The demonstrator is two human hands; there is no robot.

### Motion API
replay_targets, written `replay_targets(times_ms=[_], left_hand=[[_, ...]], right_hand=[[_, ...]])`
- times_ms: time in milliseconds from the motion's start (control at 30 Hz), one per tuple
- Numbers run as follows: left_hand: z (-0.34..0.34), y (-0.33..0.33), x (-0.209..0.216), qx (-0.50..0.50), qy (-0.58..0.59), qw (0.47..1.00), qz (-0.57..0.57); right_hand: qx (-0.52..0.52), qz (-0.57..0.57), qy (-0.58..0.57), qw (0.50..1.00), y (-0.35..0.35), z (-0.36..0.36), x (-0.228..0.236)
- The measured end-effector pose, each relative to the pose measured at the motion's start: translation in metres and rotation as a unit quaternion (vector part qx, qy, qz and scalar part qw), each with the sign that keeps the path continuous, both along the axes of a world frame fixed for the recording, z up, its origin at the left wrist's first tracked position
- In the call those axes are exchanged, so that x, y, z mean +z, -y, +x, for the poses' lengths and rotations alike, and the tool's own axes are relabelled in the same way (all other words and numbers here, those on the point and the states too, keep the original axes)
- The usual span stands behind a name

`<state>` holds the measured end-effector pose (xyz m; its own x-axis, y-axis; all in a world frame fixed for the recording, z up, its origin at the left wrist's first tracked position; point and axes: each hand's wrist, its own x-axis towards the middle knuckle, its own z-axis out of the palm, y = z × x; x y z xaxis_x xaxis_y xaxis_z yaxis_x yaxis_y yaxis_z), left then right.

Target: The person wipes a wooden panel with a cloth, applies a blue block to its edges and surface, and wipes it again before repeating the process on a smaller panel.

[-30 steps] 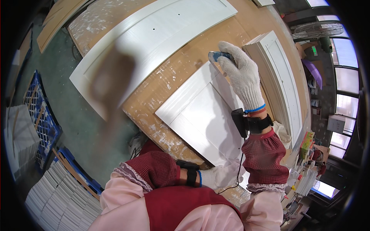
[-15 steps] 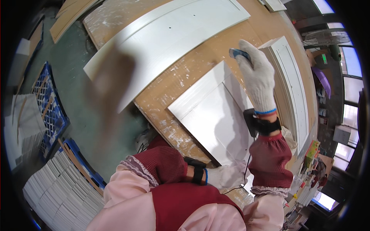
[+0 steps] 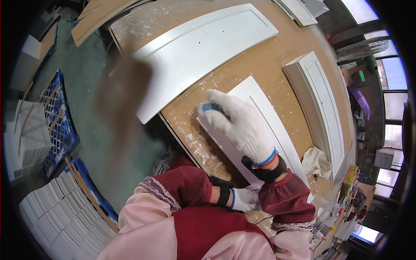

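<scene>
In my gloved right hand [image 3: 242, 125] is a small blue pad [image 3: 209, 107], gripped between thumb and fingers. This hand is over the left edge of a white framed door panel [image 3: 279, 125]; whether the pad touches it I cannot tell. My left hand [image 3: 246, 198], also in a white knit glove, is at the panel's near end. My right sleeve hides the left fingers. A longer white panel [image 3: 203, 43] with two small holes lies beyond, on the same paint-marked brown table [image 3: 190, 138].
White panels are stacked [image 3: 318, 108] on the right, beside a crumpled cloth [image 3: 316, 162]. Piled white boards [image 3: 60, 212] and a blue pallet [image 3: 60, 125] stand on the floor at left. A blurred brown shape [image 3: 125, 86] blocks part of the left side.
My right hand has moved left and nearer with the blue pad, from the panel's right side to over its left edge. My left hand has shifted slightly left.
</scene>
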<state>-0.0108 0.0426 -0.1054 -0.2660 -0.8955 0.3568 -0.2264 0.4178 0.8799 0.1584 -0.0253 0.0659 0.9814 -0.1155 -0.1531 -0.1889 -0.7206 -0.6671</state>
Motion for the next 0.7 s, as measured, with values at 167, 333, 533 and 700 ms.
replay_targets(times_ms=[167,333,533,700], left_hand=[[-0.015,0.000,-0.028,0.099,0.103,0.983,-0.117],[-0.017,-0.005,-0.039,0.191,0.222,0.919,-0.265],[-0.006,0.001,-0.007,0.185,0.265,0.917,-0.234],[0.023,-0.008,0.022,0.054,0.036,0.998,0.014]], right_hand=[[0.037,-0.033,0.031,0.998,-0.005,-0.002,-0.010],[0.157,-0.063,-0.021,0.985,-0.020,-0.009,-0.008],[0.180,-0.017,-0.040,0.983,-0.006,-0.064,0.008],[-0.050,0.065,-0.044,0.996,0.027,-0.152,0.045]])
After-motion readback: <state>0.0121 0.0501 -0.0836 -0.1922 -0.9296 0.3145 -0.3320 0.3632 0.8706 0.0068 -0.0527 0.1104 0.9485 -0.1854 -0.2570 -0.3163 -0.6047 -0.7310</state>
